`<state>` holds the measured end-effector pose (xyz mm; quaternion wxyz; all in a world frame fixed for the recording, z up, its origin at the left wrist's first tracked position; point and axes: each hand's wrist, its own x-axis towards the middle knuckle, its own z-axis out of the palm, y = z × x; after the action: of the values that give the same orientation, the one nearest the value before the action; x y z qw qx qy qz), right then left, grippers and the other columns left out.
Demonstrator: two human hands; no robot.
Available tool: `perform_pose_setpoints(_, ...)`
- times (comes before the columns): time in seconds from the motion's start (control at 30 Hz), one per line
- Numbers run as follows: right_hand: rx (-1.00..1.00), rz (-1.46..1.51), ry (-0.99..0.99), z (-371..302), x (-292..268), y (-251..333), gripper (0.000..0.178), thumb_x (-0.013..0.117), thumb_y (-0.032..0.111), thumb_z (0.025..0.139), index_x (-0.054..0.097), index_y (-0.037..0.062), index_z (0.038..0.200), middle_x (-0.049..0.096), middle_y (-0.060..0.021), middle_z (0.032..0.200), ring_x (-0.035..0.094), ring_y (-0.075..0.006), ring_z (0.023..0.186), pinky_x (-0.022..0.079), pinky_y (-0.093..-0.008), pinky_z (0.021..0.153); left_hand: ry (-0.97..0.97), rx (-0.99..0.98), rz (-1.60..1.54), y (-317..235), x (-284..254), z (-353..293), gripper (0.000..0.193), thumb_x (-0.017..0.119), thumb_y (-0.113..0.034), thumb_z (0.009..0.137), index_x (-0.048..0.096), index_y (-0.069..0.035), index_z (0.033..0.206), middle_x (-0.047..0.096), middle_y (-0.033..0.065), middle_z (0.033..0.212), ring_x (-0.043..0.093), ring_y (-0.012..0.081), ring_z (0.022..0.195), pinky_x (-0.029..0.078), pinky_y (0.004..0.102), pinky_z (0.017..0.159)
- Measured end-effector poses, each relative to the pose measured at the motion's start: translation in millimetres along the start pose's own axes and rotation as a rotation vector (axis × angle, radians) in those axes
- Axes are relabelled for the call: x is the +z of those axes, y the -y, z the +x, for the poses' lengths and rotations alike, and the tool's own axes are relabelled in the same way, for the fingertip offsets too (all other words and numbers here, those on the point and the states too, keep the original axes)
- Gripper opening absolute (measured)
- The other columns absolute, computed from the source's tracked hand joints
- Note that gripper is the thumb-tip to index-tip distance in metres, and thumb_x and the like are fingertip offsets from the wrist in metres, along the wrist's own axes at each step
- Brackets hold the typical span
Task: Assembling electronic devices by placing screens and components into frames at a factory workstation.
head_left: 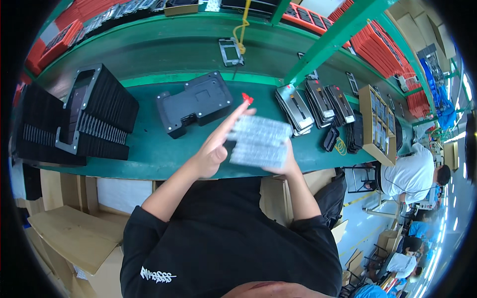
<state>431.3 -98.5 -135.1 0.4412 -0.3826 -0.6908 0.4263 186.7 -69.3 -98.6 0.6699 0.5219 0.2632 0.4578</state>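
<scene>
A pale grey, layered stack of flat rectangular pieces [261, 141], smeared by motion, is held up above the green bench between my two hands. My right hand [286, 161] grips its right side, with most of the fingers hidden behind it. Along the left side lies my left hand [211, 154], its fingers stretched up the edge and partly behind the stack, the thumb apart. A small red piece [247, 98] shows at the left fingertips; its kind is unclear. Just beyond the left hand sits a black moulded fixture block [196, 102] on the bench.
Tall stacks of black frames [107, 102] stand at the left. Several piles of flat, dark-faced panels [294, 109] lie right of centre, beside a small black tray [330, 139] and a divided cardboard box [380, 124]. A green post [333, 42] rises behind the panels. A person [407, 174] sits at the far right.
</scene>
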Motion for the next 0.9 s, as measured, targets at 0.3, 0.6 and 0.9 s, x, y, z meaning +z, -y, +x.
perform_pose_setpoints(0.3, 0.121, 0.403, -0.399, -5.4, 26.3, -21.4, 0.12, 0.085, 0.04, 0.074, 0.014, -0.0028, 0.16, 0.04, -0.0151, 0.154, 0.043, -0.0259, 0.141, 0.032, -0.0406, 0.118, -0.089, 0.282, 0.351, 85.7, 25.6, 29.0, 0.148, 0.094, -0.056, 0.057, 0.007, 0.002, 0.162, 0.023, 0.0271, 0.163, 0.03, 0.038, 0.151, 0.028, 0.0478, 0.121)
perform_pose_setpoints(0.6, 0.015, 0.495, -0.447, -5.4, 43.4, -10.3, 0.117, 0.073, 0.066, 0.077, 0.023, -0.0047, 0.156, 0.037, -0.0171, 0.156, 0.039, -0.0304, 0.144, 0.03, -0.0437, 0.12, -0.222, 0.479, 0.564, 56.2, 18.0, 33.0, 0.157, 0.091, -0.063, 0.059, -0.008, 0.004, 0.16, 0.013, 0.029, 0.166, 0.021, 0.0428, 0.153, 0.023, 0.0498, 0.122)
perform_pose_setpoints(0.9, 0.021, 0.338, -0.353, 5.9, 32.8, 25.3, 0.132, 0.07, 0.074, 0.075, 0.011, -0.0063, 0.16, 0.022, -0.017, 0.165, 0.024, -0.0294, 0.153, 0.018, -0.043, 0.123, -0.002, 0.53, 0.642, 27.6, 27.3, 36.1, 0.163, 0.085, -0.075, 0.059, -0.019, 0.002, 0.158, -0.012, 0.0341, 0.165, 0.002, 0.0474, 0.156, 0.015, 0.0521, 0.124)
